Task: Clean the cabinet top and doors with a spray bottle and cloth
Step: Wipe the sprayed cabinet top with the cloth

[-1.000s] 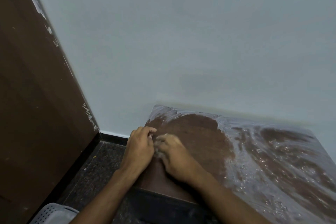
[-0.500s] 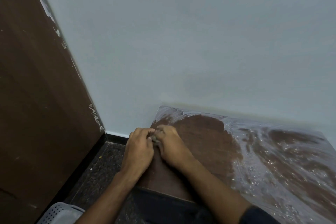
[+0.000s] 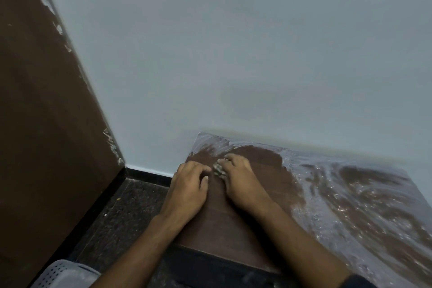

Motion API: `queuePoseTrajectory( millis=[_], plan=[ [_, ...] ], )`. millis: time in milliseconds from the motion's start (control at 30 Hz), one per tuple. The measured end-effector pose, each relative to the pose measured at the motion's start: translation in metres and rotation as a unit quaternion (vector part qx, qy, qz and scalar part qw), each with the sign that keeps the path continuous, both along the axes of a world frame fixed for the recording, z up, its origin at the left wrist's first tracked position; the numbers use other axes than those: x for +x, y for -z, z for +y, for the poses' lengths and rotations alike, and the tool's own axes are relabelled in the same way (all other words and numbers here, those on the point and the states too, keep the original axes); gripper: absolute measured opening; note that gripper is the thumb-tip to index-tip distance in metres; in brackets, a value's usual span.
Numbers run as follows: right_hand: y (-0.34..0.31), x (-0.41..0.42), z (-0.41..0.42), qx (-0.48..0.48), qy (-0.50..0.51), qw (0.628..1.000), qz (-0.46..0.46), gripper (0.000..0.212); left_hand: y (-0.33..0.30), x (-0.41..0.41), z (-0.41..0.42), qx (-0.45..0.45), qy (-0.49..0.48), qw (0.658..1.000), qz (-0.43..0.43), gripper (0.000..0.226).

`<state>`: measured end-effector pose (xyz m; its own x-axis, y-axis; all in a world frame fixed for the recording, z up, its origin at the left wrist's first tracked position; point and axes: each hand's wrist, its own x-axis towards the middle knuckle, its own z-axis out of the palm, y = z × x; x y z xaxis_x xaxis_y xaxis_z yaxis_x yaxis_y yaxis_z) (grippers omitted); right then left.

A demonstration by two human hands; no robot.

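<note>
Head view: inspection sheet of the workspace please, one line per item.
Surface: brown cabinet top, bare near the left end, streaked with whitish film across the back and right.
Job's things: small grey wad, maybe a cloth, under the fingertips; spray bottle not seen.
Clutter: perforated grey basket on the floor at lower left.
Grippers: left hand curled, fingertips on the top beside the wad; right hand pinches the wad against the top.
Cables: nothing seen.
Surroundings: pale wall, dark speckled floor, brown panel with chipped edge at left.
</note>
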<state>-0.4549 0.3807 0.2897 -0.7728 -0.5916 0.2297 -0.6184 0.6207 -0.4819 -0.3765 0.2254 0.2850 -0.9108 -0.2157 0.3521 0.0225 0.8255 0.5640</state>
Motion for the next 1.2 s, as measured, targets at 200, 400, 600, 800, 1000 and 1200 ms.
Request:
queuePoseTrajectory(
  millis=[200, 400, 600, 800, 1000, 1200],
  plan=[
    [0.004, -0.014, 0.079, 0.031, 0.031, 0.999, 0.018, 0.040, -0.002, -0.030, 0.032, -0.044, 0.063, 0.997, -0.015, 0.022],
    [0.006, -0.062, 0.107, 0.063, 0.178, 0.982, -0.014, 0.044, -0.007, -0.060, 0.069, -0.074, 0.119, 0.990, -0.023, 0.027],
    [0.006, -0.050, 0.130, 0.050, 0.079, 0.995, 0.019, 0.041, -0.004, -0.083, 0.088, -0.100, 0.128, 0.987, -0.019, 0.036],
    [-0.006, -0.092, 0.108, 0.035, 0.196, 0.979, -0.033, 0.049, 0.000, -0.089, 0.092, -0.108, 0.122, 0.986, -0.030, 0.037],
    [-0.002, -0.090, 0.126, 0.015, 0.188, 0.982, 0.015, 0.042, 0.000, -0.097, 0.087, -0.107, 0.120, 0.987, -0.020, 0.034],
    [-0.010, -0.082, 0.058, 0.051, 0.273, 0.961, -0.009, 0.030, -0.001, -0.103, 0.081, -0.108, 0.098, 0.989, -0.022, 0.032]
  ],
)
